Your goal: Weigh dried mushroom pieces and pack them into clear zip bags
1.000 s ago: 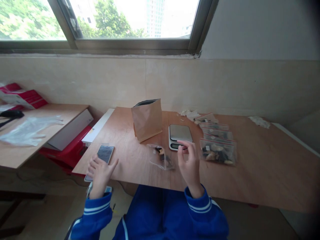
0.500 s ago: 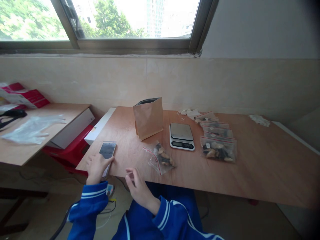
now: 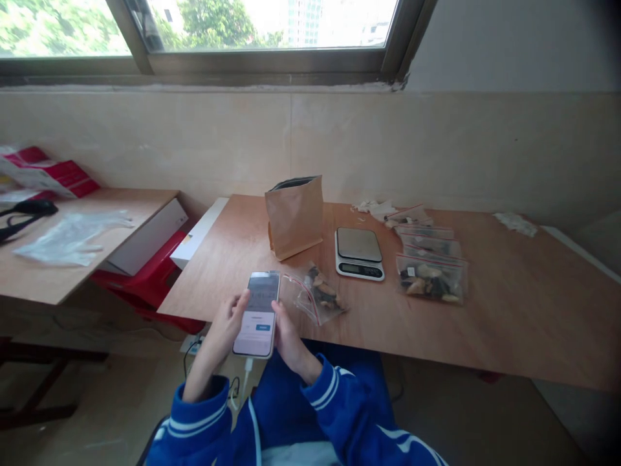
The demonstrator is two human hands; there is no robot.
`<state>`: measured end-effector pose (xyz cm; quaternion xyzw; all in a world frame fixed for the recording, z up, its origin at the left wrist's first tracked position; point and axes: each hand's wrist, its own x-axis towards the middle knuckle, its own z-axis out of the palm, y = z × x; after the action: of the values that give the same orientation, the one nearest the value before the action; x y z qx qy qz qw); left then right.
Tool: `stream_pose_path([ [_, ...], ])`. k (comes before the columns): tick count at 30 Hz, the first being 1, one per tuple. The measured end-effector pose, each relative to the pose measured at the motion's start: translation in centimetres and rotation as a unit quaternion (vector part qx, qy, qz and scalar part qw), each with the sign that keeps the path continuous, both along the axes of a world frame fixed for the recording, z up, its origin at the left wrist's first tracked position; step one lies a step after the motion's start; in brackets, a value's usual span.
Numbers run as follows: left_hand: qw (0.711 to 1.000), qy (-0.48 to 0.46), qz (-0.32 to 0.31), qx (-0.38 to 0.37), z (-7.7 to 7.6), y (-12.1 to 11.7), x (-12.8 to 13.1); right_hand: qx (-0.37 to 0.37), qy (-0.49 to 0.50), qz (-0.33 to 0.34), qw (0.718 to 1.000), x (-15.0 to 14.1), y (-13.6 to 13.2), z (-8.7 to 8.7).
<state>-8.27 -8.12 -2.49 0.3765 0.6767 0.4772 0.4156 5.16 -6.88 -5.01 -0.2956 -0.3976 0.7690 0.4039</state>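
A smartphone with a lit screen is held upright between both hands over the table's front edge. My left hand grips its left side, thumb on the edge of the screen. On the other side, my right hand closes round it with the thumb near the screen. From its lower end hangs a white charging cable. Just right of the phone lies a clear zip bag with dark and tan dried pieces inside. Behind that bag stands an open brown paper pouch.
A digital kitchen scale sits right of the pouch. Several filled zip bags overlap in a row farther right. Crumpled white material lies at the back right. A plastic glove rests on the left table, above a red stool.
The phone has been lifted off the table and brought right, its screen now lit. My right hand, free before, has joined the left on it. The view has tilted slightly down.
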Motion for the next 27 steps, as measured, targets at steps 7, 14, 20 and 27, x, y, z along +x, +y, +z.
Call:
stream_pose_path([
  [7, 0.978, -0.193, 0.020, 0.082, 3.9, -3.7, 4.8, -0.012, 0.108, -0.010, 0.994, 4.1, -1.8, 5.0],
  [14, 0.976, -0.195, 0.042, 0.085, 5.2, -5.3, 7.8, 0.013, 0.099, 0.015, 0.995, 5.8, -2.7, 6.8],
  [20, 0.968, -0.236, 0.045, 0.079, 4.3, -5.3, 7.6, 0.011, 0.116, 0.017, 0.993, 6.2, -2.9, 6.8],
  [27, 0.933, -0.359, 0.003, -0.005, 2.2, -5.8, 7.7, 0.005, 0.061, -0.021, 0.998, 6.7, -3.4, 5.2],
])
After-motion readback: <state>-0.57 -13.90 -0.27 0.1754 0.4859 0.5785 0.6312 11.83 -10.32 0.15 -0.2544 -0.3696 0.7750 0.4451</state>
